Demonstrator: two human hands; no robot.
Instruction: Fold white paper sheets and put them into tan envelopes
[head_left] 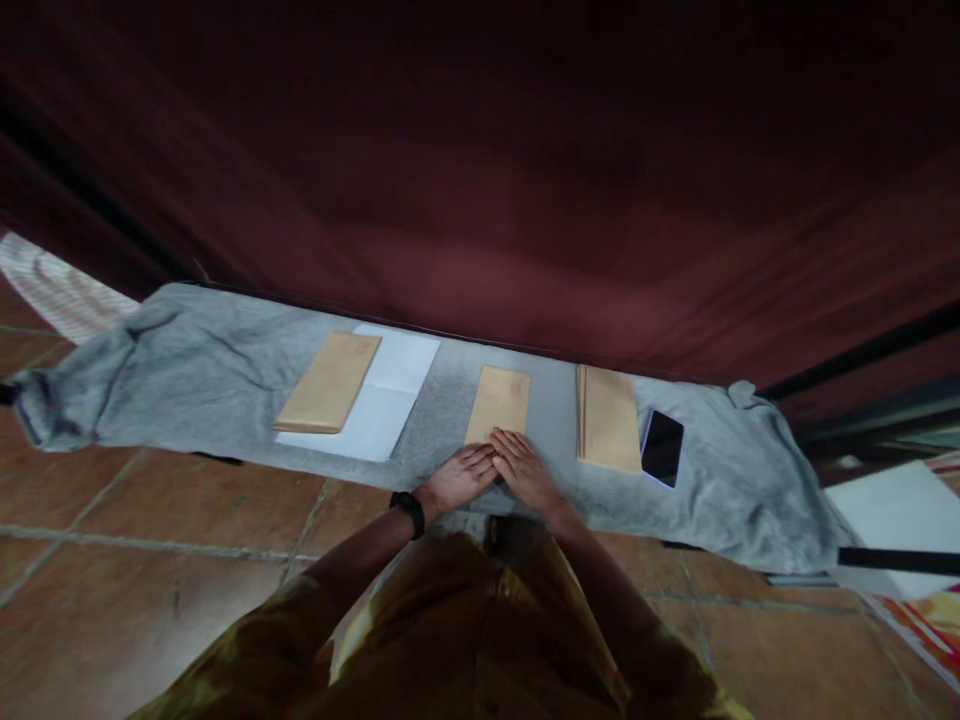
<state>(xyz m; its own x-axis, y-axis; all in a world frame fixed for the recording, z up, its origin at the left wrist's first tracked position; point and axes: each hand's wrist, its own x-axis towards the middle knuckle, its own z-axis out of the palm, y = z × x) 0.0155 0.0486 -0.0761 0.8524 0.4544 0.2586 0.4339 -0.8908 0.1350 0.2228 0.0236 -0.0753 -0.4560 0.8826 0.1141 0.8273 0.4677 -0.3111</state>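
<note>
Left hand (459,477) and right hand (526,474) flat, fingers extended and overlapping at the near end of the middle envelope (500,398), which lies at their 12 o'clock, with envelope stacks at 10 (328,383) and 2 o'clock (612,420) on the tabletop (442,400).

The flat rectangular paper envelope (501,400) is tan with reddish print. At its nine o'clock, the paper envelope stack (328,384) is tan, the rectangular paper sheet (388,400) white; at three, the paper envelope pile (611,422) is tan, the rectangular phone (663,448) black, lilac-edged. The draped cloth (217,370) is grey, the twelve-o'clock fabric hanging (495,190) maroon.
</note>
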